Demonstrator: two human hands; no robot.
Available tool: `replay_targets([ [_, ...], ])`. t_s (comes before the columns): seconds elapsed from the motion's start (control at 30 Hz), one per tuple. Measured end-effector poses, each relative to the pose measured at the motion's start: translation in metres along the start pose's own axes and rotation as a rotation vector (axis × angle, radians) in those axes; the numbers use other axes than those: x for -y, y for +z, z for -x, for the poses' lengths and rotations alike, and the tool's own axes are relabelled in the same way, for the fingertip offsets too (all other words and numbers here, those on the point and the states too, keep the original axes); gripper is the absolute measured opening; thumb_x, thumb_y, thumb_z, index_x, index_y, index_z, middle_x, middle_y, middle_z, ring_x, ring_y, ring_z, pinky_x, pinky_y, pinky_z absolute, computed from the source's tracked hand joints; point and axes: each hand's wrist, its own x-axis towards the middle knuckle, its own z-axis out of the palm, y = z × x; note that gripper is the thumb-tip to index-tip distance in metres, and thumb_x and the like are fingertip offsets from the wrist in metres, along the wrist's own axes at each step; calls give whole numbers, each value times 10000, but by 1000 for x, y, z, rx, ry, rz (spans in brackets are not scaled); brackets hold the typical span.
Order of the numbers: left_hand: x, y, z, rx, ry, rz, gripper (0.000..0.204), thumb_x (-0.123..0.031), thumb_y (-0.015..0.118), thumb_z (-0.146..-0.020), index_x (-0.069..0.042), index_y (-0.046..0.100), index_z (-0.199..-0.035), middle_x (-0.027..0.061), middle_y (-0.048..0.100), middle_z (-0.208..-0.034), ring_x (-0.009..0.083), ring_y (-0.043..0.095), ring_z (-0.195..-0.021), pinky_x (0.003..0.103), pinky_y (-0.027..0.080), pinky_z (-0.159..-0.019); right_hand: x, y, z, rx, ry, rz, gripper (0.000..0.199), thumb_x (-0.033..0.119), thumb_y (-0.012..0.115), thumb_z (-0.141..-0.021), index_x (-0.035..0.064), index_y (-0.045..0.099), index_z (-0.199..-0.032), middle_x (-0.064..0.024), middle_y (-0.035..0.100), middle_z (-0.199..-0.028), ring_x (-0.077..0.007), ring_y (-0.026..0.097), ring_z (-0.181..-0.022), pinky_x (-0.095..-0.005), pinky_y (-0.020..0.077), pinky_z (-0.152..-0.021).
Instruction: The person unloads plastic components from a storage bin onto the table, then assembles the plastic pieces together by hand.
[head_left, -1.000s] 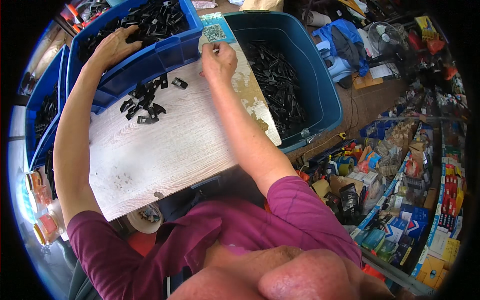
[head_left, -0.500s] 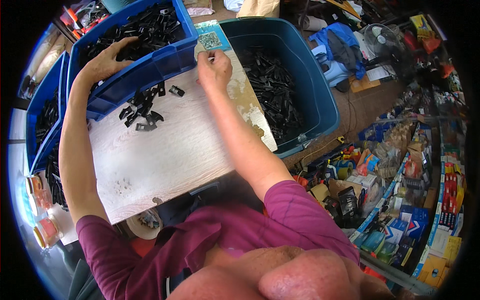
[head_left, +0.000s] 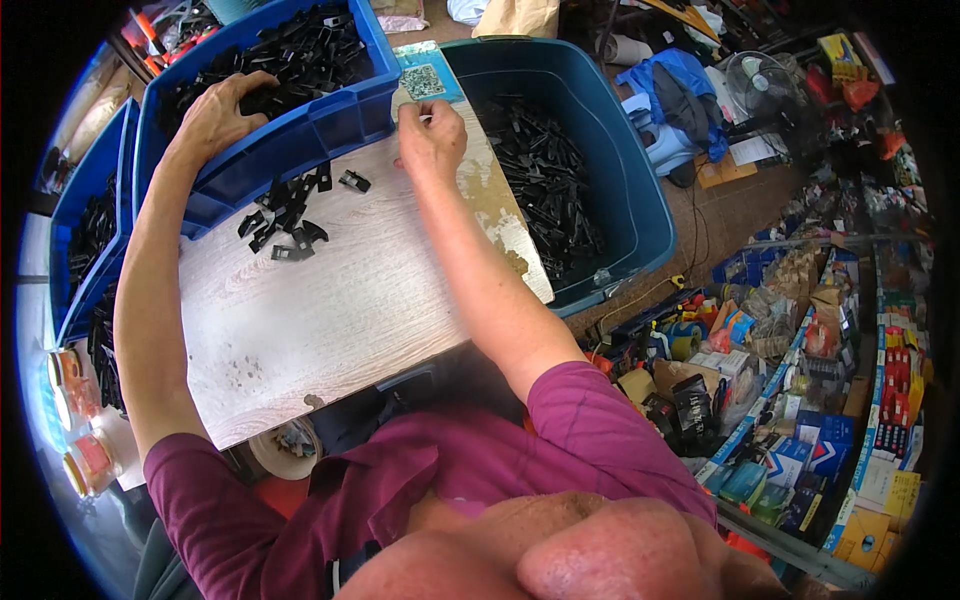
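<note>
My left hand (head_left: 217, 118) reaches over the near wall of a blue plastic bin (head_left: 335, 118), among small black plastic parts (head_left: 305, 50). Its thumb and forefinger are spread apart with nothing visible between them; the other fingers are partly hidden. By the bin's right corner, my right hand (head_left: 437, 138) is closed with curled fingers above the board. Whatever it may hold is hidden. A printed blue card (head_left: 425, 80) with a square code lies just beyond it. Several loose black plastic parts (head_left: 288, 215) lie in a small pile on the pale wooden board (head_left: 310, 320).
A large dark teal tub (head_left: 640, 215) with many black parts (head_left: 545, 180) stands right of the board. Another blue bin (head_left: 125, 215) of black parts is at far left, near two lidded jars (head_left: 88, 460). Shelves of packaged goods (head_left: 790, 460) and a fan (head_left: 757, 80) are at right.
My left hand has drawn slightly to the right and toward me within the bin, showing more of its back. My right hand has barely moved, and the loose parts lie as before.
</note>
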Motion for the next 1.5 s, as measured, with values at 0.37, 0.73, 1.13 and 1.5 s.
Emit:
replay_targets([
  [0.37,-12,-5,5,-46,-16,123,529,-251,659,-716,-85,672,-1218,172,686,-1201,329,645,-1114,382,472,-1032,1,0,1,-6,-12,2,281,277,631,-803,1,682,-822,-230,690,-794,-417,670,-787,-489,504,-747],
  [0.73,-10,-9,4,-172,-6,263,416,-249,632,-793,-54,651,-1160,162,713,-1092,288,671,-1045,371,488,-981,3,0,2,6,0,-15,294,286,623,-813,-3,677,-832,-240,695,-811,-424,675,-807,-495,505,-765],
  [1.13,-8,-15,0,-376,64,242,370,-240,658,-853,-71,645,-1183,120,712,-1077,225,668,-973,338,496,-925,6,-5,0,4,18,2,297,292,623,-813,3,685,-842,-243,696,-816,-422,677,-817,-494,506,-768],
  [1.5,-58,-39,12,-853,227,284,266,-131,690,-757,17,657,-975,124,634,-814,239,600,-756,336,485,-746,-25,-3,-16,-65,-152,71,327,275,619,-864,-42,683,-915,-176,658,-740,-269,650,-584,-383,528,-567],
])
